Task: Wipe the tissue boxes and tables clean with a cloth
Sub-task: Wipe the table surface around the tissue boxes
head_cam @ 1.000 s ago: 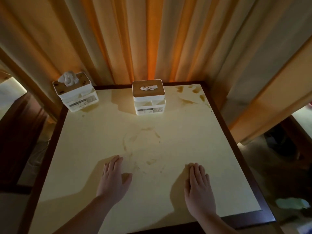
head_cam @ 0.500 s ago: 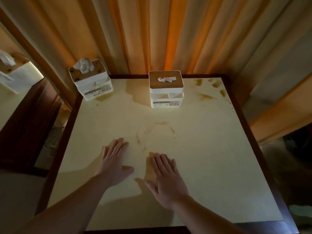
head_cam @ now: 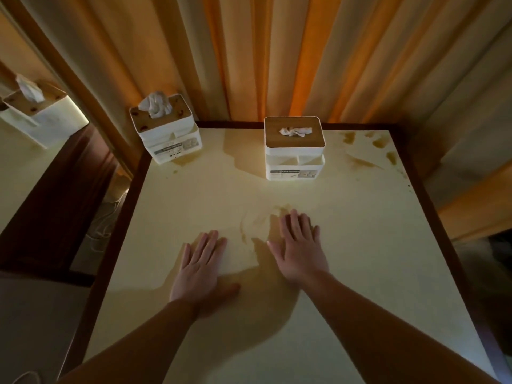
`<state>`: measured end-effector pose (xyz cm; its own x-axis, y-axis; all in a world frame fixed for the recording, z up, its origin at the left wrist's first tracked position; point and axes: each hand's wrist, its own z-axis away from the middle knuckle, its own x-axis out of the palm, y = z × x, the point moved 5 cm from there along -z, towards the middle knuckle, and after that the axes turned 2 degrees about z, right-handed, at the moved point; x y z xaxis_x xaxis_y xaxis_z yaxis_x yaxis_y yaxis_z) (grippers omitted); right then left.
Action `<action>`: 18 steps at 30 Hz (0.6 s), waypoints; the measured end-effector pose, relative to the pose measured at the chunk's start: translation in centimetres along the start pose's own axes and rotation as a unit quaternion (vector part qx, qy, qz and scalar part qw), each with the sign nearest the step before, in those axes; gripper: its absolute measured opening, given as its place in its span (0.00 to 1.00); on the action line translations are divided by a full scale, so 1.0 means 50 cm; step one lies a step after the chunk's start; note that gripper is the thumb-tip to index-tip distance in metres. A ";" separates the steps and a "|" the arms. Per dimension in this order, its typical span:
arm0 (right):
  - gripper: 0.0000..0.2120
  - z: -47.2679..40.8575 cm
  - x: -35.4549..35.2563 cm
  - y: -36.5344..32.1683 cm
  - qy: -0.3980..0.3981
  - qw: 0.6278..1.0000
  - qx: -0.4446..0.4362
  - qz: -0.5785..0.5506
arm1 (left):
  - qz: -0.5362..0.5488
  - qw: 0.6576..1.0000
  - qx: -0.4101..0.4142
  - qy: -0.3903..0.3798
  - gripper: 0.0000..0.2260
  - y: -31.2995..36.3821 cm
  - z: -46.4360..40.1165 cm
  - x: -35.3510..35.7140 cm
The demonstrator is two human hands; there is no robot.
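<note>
Since 0.5 s ago: right hand (head_cam: 300, 250) has slid fwd onto the stain (head_cam: 250, 225). Left hand (head_cam: 201, 267) flat; both w/ fingers straight, slightly spread. No cloth seen. Tissue boxes (head_cam: 293, 148) at table (head_cam: 360, 259) rear; likely light, grip by sides.

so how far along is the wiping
Nothing looks done: brown stains mark the far right of the table, and smears lie at its middle. No cloth is in view; the left hand and right hand lie flat and bare on the top. Left: get a cloth, wipe the corner box, the middle box and the table.
</note>
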<state>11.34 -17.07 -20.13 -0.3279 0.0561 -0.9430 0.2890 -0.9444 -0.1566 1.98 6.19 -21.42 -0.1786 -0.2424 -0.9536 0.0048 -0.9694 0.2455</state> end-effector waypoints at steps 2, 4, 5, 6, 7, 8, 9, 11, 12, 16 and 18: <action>0.42 0.042 0.008 -0.018 -0.005 0.999 -0.032 0.008 | 0.001 1.000 -0.005 0.007 0.52 0.009 0.005 -0.009; 0.48 0.082 0.017 0.001 -0.023 0.998 -0.049 0.013 | 0.012 1.000 -0.010 0.018 0.50 0.020 0.013 -0.021; 0.50 0.095 0.018 0.020 -0.037 0.998 -0.045 0.017 | 0.020 1.000 -0.010 0.021 0.50 0.023 0.015 -0.025; 0.51 0.096 0.012 0.042 -0.035 0.999 -0.036 0.019 | 0.025 0.999 -0.009 0.023 0.50 0.025 0.015 -0.027; 0.51 0.086 0.001 0.062 -0.019 0.999 -0.024 0.022 | 0.027 0.999 -0.008 0.020 0.50 0.023 0.014 -0.025; 0.49 0.067 -0.007 0.079 -0.010 1.000 -0.006 0.019 | 0.025 1.000 -0.005 0.018 0.51 0.021 0.011 -0.022; 0.47 0.040 -0.017 0.088 -0.007 1.000 0.013 0.016 | 0.023 1.000 -0.003 0.017 0.51 0.018 0.008 -0.019; 0.43 -0.026 -0.033 0.071 0.006 0.999 0.037 -0.002 | 0.025 0.999 -0.003 0.023 0.52 0.011 0.007 -0.014; 0.42 -0.059 -0.037 0.044 0.009 0.999 0.037 -0.010 | 0.028 0.999 -0.004 0.030 0.52 0.007 0.009 -0.013; 0.42 -0.085 -0.024 -0.104 -0.021 0.998 -0.059 -0.006 | 0.036 0.999 -0.004 0.036 0.51 0.004 0.008 -0.008; 0.44 -0.026 0.001 -0.134 -0.050 0.991 -0.123 0.003 | 0.024 0.999 -0.003 0.032 0.51 0.008 0.007 -0.008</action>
<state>10.55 -10.34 -19.52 -0.4099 0.0064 -0.9121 0.4977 -0.8364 -0.2296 1.71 5.93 -20.90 -0.1148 -0.2904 -0.9500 0.0175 -0.9568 0.2904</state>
